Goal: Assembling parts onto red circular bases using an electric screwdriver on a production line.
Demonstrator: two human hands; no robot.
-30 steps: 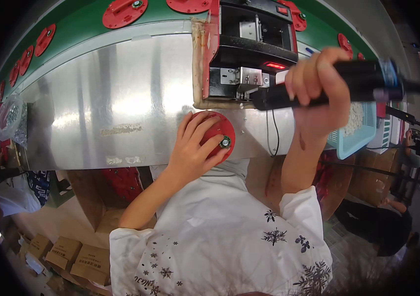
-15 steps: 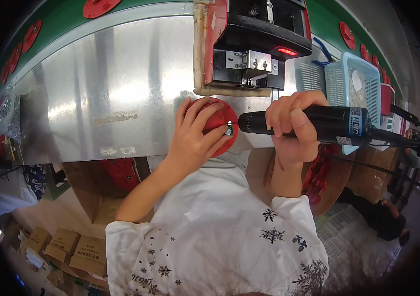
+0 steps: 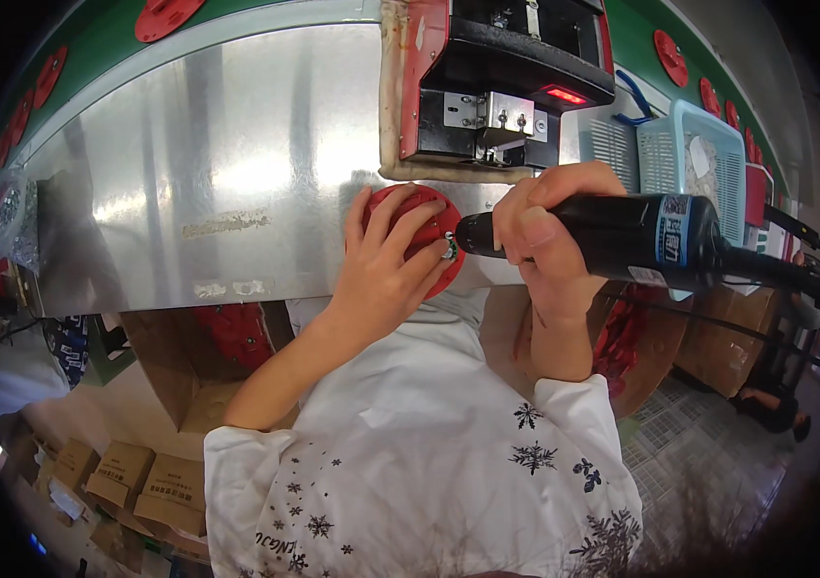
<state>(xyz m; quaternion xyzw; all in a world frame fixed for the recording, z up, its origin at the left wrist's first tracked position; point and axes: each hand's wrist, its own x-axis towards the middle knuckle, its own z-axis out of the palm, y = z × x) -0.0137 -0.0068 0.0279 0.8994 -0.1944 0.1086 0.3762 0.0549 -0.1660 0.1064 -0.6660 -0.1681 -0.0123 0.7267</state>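
Observation:
A round red disc [image 3: 442, 277] lies at the front edge of the metal worktop. My left hand [image 3: 386, 255] lies over it from the left, fingers spread and curled, holding it. Beside my index fingertip, near the disc's right edge, sits a small green part [image 3: 450, 250] with a shiny bit on it. My right hand [image 3: 550, 231] is wrapped round a black electric screwdriver [image 3: 622, 233] with a thick cable at its back. The tool lies level, its nose pointing left at the disc's right edge. Whether its tip touches anything I cannot tell.
Behind the disc stands a red-and-black machine [image 3: 511, 106] with metal brackets and a lit red display. A light blue basket [image 3: 689, 144] and blue-handled pliers [image 3: 634, 101] are to its right. At the left end lies a clear plastic bag [image 3: 10, 222]. Cardboard boxes [image 3: 174, 486] stand below.
My right hand has brought the screwdriver slightly left, so its nose is closer to the disc. My left hand keeps its hold. The whole view has shifted a little.

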